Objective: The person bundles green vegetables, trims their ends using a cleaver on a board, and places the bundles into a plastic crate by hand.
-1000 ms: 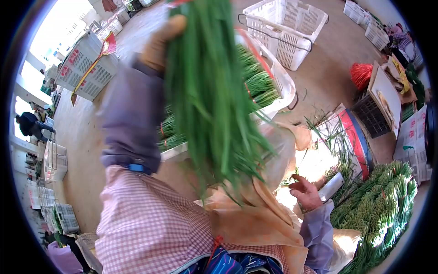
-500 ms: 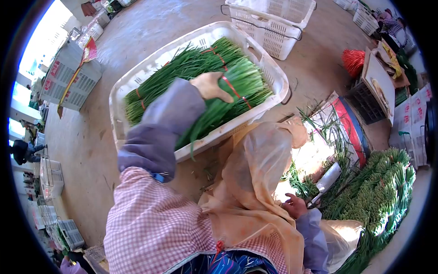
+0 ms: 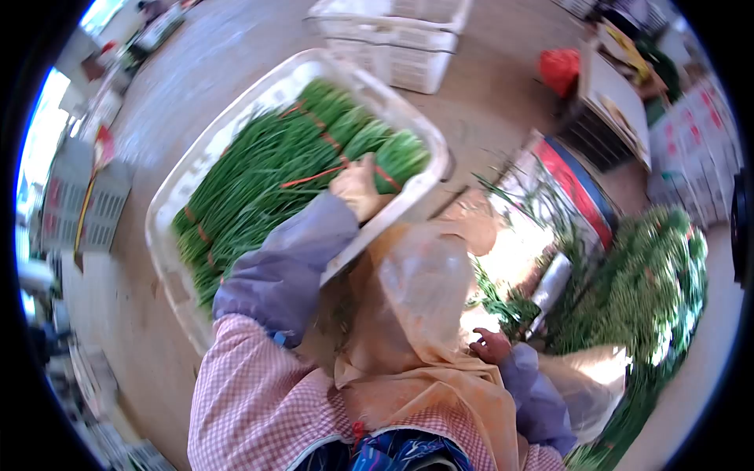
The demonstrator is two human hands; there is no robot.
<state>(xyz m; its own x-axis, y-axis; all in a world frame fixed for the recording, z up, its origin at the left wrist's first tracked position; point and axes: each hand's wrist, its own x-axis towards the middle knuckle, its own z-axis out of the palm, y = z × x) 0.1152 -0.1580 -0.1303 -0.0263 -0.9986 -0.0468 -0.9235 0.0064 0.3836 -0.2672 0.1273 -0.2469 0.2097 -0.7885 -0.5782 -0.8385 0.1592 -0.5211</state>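
Observation:
My left hand (image 3: 355, 187) reaches into a white plastic crate (image 3: 174, 271) and grips a bundle of green chives (image 3: 402, 155) at the crate's near right side. Its fingers are partly hidden among the stalks. More banded chives (image 3: 263, 161) lie beside it, with red-orange ties across them. My right hand (image 3: 491, 347) rests low by my knee, fingers loosely bent and apart, with nothing visible in them. A broad-bladed knife (image 3: 551, 282) lies just beyond that hand, apart from it.
A large heap of loose green stalks (image 3: 628, 298) lies to the right. Trimmings cover a sheet with a red and blue edge (image 3: 577, 188). Another white crate (image 3: 412, 59) stands beyond mine. Stacked crates (image 3: 86, 196) are at left, and a board-topped crate (image 3: 609, 118) is at right.
My left hand has moved down and toward me with the bundle, which now lies lower, in line with the others along the crate's right end. The view has turned; my right hand stays near the knife.

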